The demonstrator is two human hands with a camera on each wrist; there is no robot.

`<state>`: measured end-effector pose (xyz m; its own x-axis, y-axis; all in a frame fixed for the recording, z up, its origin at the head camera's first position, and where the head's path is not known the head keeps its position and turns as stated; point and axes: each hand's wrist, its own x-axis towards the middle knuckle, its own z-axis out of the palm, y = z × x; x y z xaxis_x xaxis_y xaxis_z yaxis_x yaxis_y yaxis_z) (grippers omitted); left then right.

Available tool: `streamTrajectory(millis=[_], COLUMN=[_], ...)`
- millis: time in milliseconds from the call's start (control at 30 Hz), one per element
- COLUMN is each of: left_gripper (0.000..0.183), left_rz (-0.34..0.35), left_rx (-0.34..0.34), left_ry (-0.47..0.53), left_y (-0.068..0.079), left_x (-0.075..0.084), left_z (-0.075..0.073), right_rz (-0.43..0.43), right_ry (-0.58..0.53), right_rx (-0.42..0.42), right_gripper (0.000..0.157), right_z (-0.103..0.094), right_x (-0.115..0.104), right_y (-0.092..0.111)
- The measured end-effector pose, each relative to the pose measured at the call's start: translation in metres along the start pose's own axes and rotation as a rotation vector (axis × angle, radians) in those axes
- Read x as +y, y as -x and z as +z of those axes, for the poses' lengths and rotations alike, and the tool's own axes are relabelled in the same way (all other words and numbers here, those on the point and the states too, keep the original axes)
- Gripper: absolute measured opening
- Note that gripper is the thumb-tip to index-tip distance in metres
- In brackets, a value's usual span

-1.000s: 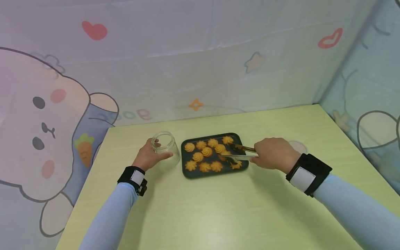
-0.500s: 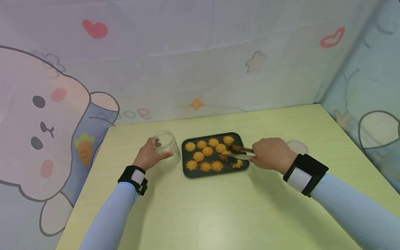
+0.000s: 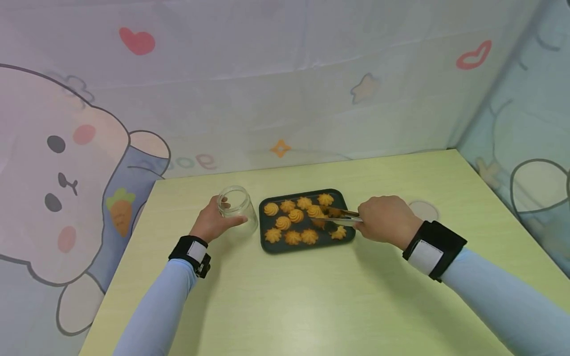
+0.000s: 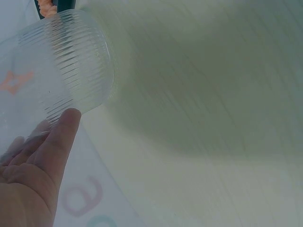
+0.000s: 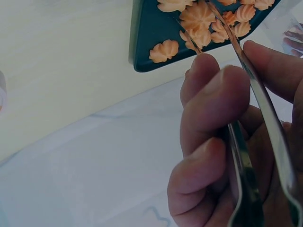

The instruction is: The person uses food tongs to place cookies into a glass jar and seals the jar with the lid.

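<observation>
My left hand (image 3: pixel 213 220) holds a clear jar (image 3: pixel 246 226) upright on the table, thumb on the near side and fingers on the far side. The jar has no lid on it. My right hand (image 3: pixel 386 220) grips metal tongs (image 5: pixel 272 118), fingers on one arm and thumb on the other. The tongs' tips reach over the right part of a dark baking tray (image 3: pixel 289 248), on either side of a swirled cookie (image 5: pixel 196 38) and close to its neighbours. Several golden piped cookies (image 3: pixel 292 237) lie in the tray, which sits just right of the jar.
A round whitish disc (image 3: pixel 425 211) lies on the pale table (image 3: pixel 285 296), partly behind my right hand. A cartoon-printed cloth (image 3: pixel 249 99) rises along the table's back edge, and another printed cloth (image 3: pixel 534 123) hangs at the right.
My right hand has shifted slightly left with the tongs, and their tips have drawn closer together over the cookies. My left hand and the jar stay in place.
</observation>
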<state>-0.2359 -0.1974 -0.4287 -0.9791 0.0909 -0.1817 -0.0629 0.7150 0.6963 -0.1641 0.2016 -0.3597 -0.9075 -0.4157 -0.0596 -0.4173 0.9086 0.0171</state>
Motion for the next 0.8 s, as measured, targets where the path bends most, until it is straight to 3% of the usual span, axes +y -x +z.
streamTrajectory(millis=[433,800], left_gripper=[0.093,0.090], left_rz=[0.012,0.001], left_rx=[-0.015,-0.015], left_ry=[-0.003,0.000], left_y=[-0.005,0.000], left_x=[0.001,0.004], left_z=[0.003,0.001], right_rz=[0.000,-0.005], right_ry=[-0.033,-0.058], right_rx=[0.072,0.125], right_gripper=[0.032,0.046], right_z=[-0.005,-0.031], right_x=[0.001,-0.022], right_y=[-0.001,-0.017])
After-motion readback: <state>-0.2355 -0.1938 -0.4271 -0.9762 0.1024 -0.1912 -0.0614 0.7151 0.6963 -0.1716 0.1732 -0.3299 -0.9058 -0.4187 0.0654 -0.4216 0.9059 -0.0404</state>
